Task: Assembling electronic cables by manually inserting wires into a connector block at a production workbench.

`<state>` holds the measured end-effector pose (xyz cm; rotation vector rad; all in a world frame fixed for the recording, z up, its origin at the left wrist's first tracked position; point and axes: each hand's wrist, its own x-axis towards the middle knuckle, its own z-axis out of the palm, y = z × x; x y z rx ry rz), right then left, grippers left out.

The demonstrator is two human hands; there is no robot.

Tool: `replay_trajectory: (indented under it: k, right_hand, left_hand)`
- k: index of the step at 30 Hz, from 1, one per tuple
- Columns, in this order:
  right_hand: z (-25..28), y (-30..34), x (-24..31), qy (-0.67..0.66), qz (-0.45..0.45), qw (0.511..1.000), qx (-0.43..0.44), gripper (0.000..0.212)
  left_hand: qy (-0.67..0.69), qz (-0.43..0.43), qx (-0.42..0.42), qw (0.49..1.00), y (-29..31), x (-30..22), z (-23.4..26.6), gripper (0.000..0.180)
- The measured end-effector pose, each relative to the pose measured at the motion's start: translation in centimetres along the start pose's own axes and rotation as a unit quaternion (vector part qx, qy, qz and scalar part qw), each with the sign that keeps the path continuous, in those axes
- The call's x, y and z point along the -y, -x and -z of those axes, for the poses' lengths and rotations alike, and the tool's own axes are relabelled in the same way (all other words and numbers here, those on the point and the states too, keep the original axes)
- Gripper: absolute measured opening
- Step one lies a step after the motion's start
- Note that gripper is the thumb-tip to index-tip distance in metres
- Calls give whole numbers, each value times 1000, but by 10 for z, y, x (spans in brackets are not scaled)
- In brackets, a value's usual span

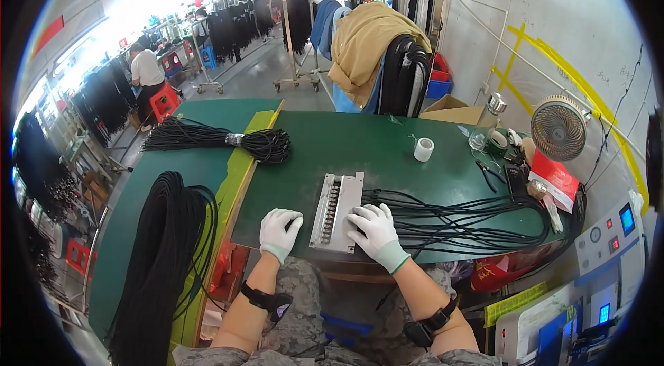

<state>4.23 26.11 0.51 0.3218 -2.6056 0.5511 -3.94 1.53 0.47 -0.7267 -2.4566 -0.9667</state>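
Note:
A silver metal fixture [349,201] with a row of small slots along its middle lies near the front edge of the green table. Black cables [449,217] run from its right side and loop across the table. My right hand [377,233], in a white glove, rests over the fixture's right edge and the nearby cables, its fingers spread. What lies beneath the palm is hidden. My left hand [280,233], also gloved, is at the table edge just left of the fixture, apart from it. Its fingers are curled in, and nothing shows in them.
Bundles of black cable [162,248] lie at the left, another tied bundle [221,141] behind. A white tape roll [423,149], glass bottle [487,122], pliers [490,176] and small fan [559,128] stand to the right. A machine with displays [609,238] is at far right.

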Motion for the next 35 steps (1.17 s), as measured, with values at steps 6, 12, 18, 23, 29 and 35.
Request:
replay_trajectory:
  k: [6,12,18,23,29,35]
  right_hand:
    - [1,-1,1,5,-2,1000,4,36]
    - [2,-2,0,0,3,1000,3,35]
    - [-3,0,-2,0,7,1000,-13,35]
    - [-4,-1,-3,1,6,1000,-9,36]
    - [-1,0,-1,-3,5,1000,-9,37]
    - [-5,1,-2,2,3,1000,-12,36]
  left_hand:
    - [1,-5,-6,1000,0,2,-1,11]
    - [7,5,0,1000,1,3,-1,12]
    - [3,12,-1,1000,1,2,-2,15]
    - [5,16,11,1000,0,1,0,15]
    - [15,15,-1,1000,0,1,-1,14]
    - [12,13,5,1000,0,1,0,13]
